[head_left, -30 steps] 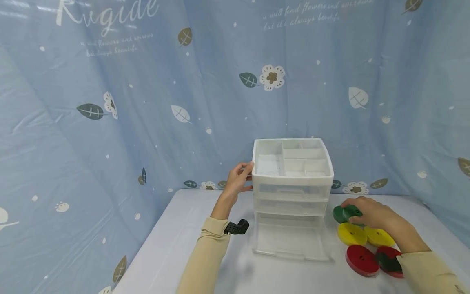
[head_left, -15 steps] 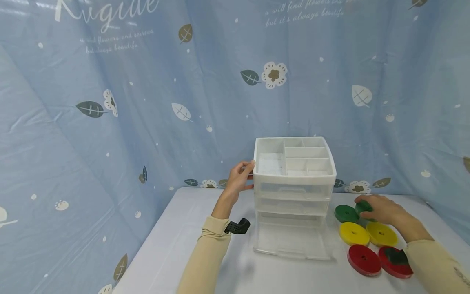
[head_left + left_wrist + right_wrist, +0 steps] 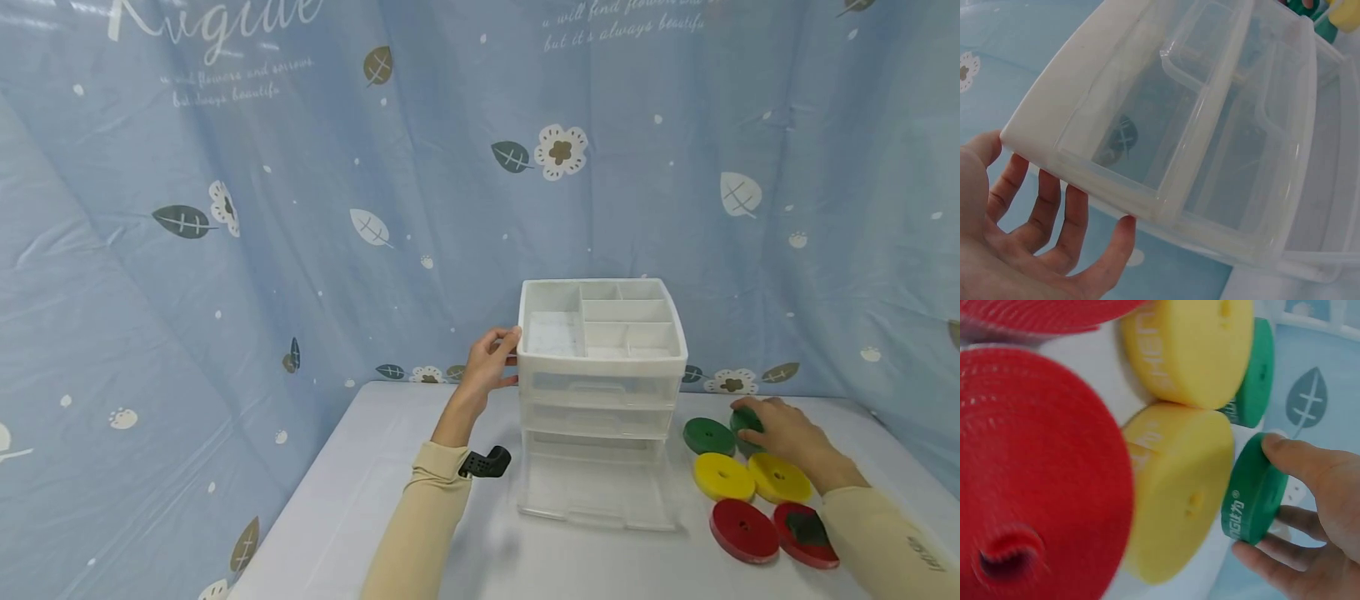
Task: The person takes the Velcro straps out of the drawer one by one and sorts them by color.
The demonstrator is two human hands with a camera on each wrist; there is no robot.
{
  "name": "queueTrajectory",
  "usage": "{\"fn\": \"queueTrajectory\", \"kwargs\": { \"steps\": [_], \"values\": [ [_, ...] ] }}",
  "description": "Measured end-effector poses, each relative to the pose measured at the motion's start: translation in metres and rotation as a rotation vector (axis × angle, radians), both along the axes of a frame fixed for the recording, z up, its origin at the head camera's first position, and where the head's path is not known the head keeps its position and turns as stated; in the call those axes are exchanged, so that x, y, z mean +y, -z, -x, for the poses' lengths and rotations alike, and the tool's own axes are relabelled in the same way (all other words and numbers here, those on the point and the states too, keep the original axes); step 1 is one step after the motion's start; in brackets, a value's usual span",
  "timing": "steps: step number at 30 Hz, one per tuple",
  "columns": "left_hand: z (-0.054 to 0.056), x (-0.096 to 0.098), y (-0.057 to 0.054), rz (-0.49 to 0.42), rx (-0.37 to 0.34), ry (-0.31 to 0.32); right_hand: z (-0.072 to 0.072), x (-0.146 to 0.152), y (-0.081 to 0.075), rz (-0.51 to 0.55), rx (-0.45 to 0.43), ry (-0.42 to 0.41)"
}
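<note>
My left hand (image 3: 489,360) rests its fingertips on the left side of a white plastic drawer unit (image 3: 600,367); the left wrist view shows those fingers (image 3: 1074,215) spread along its edge. The clear bottom drawer (image 3: 596,508) is pulled out. At the right, my right hand (image 3: 791,433) pinches a green roll of strap (image 3: 1250,494) between thumb and fingers, beside another green roll (image 3: 708,436). Nearer the front lie two yellow rolls (image 3: 723,477) and two red rolls (image 3: 744,531). The right wrist view shows coiled layers on a red roll (image 3: 1041,469).
The drawer unit's top is a divided tray (image 3: 626,312). Two upper drawers (image 3: 596,421) are closed. A white-covered table (image 3: 390,450) carries everything, and a blue patterned curtain (image 3: 450,208) hangs behind and along the left side.
My right hand has moved to the right with the green roll, away from the other green roll. The left hand stays at the drawer unit. The head view has shifted slightly.
</note>
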State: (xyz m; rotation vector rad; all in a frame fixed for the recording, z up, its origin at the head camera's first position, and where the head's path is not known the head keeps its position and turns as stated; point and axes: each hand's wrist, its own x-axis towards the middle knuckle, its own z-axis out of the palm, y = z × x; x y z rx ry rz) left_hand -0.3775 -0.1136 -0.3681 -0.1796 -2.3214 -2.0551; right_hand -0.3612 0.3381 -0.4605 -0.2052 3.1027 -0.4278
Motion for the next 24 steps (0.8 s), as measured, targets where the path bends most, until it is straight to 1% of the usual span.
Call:
{"fn": "queueTrajectory", "kwargs": {
  "steps": [4,10,17,24],
  "values": [
    [0.0,0.0,-0.001,0.003,-0.001,-0.005,0.001,0.001,0.008,-0.009,0.004,0.028],
    [0.0,0.001,-0.001,0.0,-0.004,0.0,0.001,0.003,0.017,0.002,-0.043,0.053],
    [0.0,0.0,-0.001,0.002,0.001,0.002,-0.002,0.003,0.021,0.006,-0.017,0.057],
    [0.0,-0.001,0.0,0.0,0.0,0.003,-0.006,0.001,0.022,0.009,-0.049,0.049]
  ]
}}
